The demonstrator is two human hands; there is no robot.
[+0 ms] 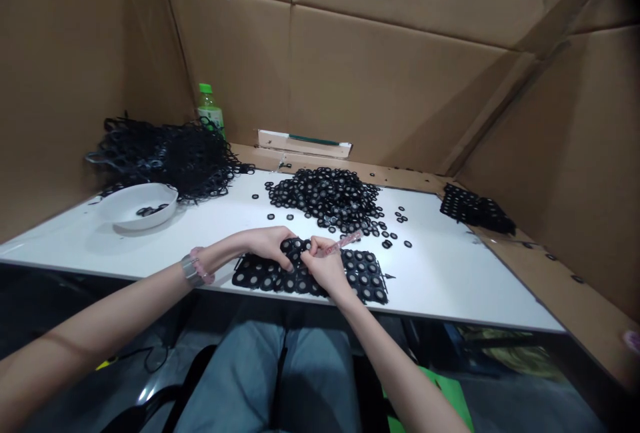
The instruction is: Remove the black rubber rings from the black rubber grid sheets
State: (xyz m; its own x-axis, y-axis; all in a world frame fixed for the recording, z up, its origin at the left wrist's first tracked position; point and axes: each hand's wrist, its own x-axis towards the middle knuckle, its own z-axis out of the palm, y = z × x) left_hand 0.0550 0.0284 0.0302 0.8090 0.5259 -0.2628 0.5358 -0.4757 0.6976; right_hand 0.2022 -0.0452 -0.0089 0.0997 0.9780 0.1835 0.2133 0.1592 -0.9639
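Note:
On the table's front edge lies a black rubber-looking sheet (367,276) set with rows of round discs with grey centres. My left hand (267,244) grips the upper left part of it, thumb on top and fingers behind, lifting a strip. Beside it, my right hand (325,268) is closed around a slim, see-through pinkish stick with red marks (350,240), shaped like a pen. Its working tip is hidden by my fingers, close to the lifted discs at my left thumb.
Behind the hands rises a pile of loose black rings (325,196). At left are a white bowl (140,210) holding a few rings, a tangle of black strips (165,153) and a green-capped bottle (211,110). Another black sheet (475,208) lies at right. Cardboard walls (400,86) surround the white table (450,280).

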